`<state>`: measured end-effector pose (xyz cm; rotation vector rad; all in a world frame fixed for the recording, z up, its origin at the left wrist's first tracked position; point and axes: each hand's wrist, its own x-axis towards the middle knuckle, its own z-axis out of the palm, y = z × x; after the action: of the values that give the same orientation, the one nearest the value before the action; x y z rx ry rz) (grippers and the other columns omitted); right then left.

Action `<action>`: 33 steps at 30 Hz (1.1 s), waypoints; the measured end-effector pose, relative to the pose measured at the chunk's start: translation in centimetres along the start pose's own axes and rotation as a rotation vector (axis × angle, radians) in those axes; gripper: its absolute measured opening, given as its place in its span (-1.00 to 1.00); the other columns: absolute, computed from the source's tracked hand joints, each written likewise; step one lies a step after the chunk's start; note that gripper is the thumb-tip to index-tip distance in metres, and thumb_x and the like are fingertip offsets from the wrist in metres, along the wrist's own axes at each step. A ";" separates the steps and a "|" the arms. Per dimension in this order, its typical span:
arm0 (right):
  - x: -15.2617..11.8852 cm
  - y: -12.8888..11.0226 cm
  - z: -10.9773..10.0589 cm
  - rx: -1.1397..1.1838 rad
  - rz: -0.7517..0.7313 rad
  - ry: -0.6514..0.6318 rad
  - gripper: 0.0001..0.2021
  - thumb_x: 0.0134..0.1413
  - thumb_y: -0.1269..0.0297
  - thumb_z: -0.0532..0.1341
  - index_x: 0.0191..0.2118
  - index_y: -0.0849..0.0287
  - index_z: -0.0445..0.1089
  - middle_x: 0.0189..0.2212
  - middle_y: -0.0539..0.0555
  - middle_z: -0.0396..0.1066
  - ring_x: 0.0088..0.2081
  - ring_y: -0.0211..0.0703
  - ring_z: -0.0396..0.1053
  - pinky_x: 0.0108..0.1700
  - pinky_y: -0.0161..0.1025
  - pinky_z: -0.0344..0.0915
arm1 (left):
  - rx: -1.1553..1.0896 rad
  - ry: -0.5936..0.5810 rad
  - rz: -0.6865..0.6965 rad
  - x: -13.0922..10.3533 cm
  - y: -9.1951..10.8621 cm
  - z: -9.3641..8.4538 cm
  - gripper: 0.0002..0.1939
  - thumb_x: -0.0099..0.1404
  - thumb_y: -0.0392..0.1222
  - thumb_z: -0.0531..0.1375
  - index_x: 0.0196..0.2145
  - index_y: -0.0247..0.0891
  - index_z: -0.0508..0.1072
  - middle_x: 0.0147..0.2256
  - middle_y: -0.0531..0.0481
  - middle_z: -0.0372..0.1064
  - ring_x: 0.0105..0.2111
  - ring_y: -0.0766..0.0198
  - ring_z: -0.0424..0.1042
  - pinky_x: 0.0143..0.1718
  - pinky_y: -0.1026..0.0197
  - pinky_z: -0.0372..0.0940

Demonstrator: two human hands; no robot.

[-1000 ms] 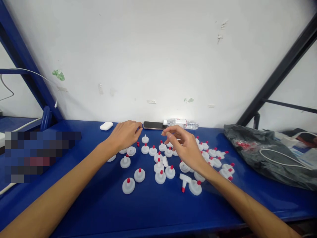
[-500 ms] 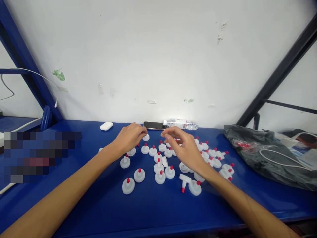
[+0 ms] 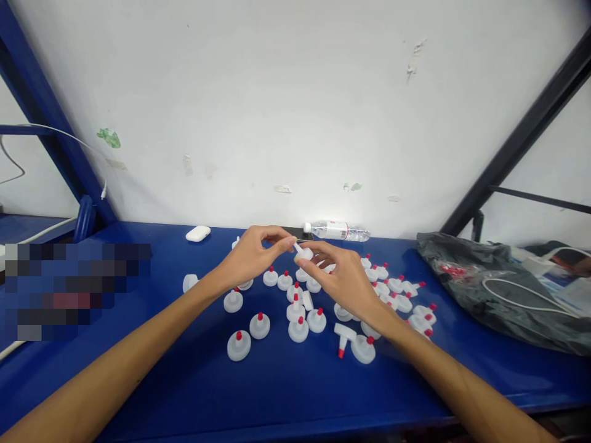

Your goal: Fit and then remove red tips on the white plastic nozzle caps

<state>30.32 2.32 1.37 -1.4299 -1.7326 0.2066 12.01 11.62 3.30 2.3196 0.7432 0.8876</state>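
Note:
Above the blue table, my two hands meet at one white nozzle cap (image 3: 304, 253). My left hand (image 3: 257, 251) pinches at the tip of its spout; whether a red tip is under those fingers is hidden. The round base sits between the thumb and fingers of my right hand (image 3: 345, 274). Below and around them stand many similar white caps with red tips, among them one cap (image 3: 239, 346) at the front left. Another cap (image 3: 345, 337) lies on its side with the red tip towards me. A cap without a red tip (image 3: 233, 300) stands left of centre.
A clear plastic bottle (image 3: 339, 231) and a dark phone (image 3: 302, 234) lie along the wall. A white earphone case (image 3: 198, 234) is at the back left. A dark plastic bag (image 3: 466, 286) with red bits and a white cable covers the right side of the table (image 3: 194, 387).
My left hand has moved right to meet my right hand. The nozzle cap now sits between both hands, and my right fingers have closed on its base.

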 end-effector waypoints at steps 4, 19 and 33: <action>0.0 0.0 -0.1 -0.039 0.007 0.028 -0.71 0.22 0.10 0.27 -0.01 0.06 0.50 -0.29 0.00 0.58 -0.28 -0.16 0.52 -0.28 -0.25 0.41 | 0.588 -0.062 -0.126 0.2 -2.1 -0.9 -0.63 0.41 0.05 -0.01 -0.23 -0.13 0.53 -0.27 -0.02 0.56 -0.24 0.11 0.49 -0.30 0.16 0.27; -0.2 -0.1 0.1 -0.055 -0.019 0.002 -0.76 0.23 0.13 0.25 -0.05 0.06 0.51 -0.30 -0.01 0.57 -0.30 -0.15 0.51 -0.28 -0.24 0.36 | 0.802 -0.258 -0.317 -0.5 -3.5 0.4 -0.82 0.24 -0.09 0.10 -0.35 -0.18 0.46 -0.34 -0.10 0.52 -0.30 0.04 0.51 -0.33 0.14 0.29; -0.4 -0.3 0.3 -0.049 -0.020 -0.013 -0.75 0.24 0.11 0.24 -0.04 0.04 0.50 -0.29 -0.03 0.57 -0.27 -0.15 0.51 -0.24 -0.22 0.38 | 0.790 -0.259 -0.347 -0.4 -3.9 0.5 -0.83 0.24 -0.15 0.09 -0.35 -0.20 0.47 -0.29 -0.14 0.53 -0.28 0.02 0.52 -0.34 0.12 0.31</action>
<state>29.90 2.02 1.16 -1.4488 -1.7731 0.1638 10.96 13.98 0.27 2.7363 1.5186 0.1192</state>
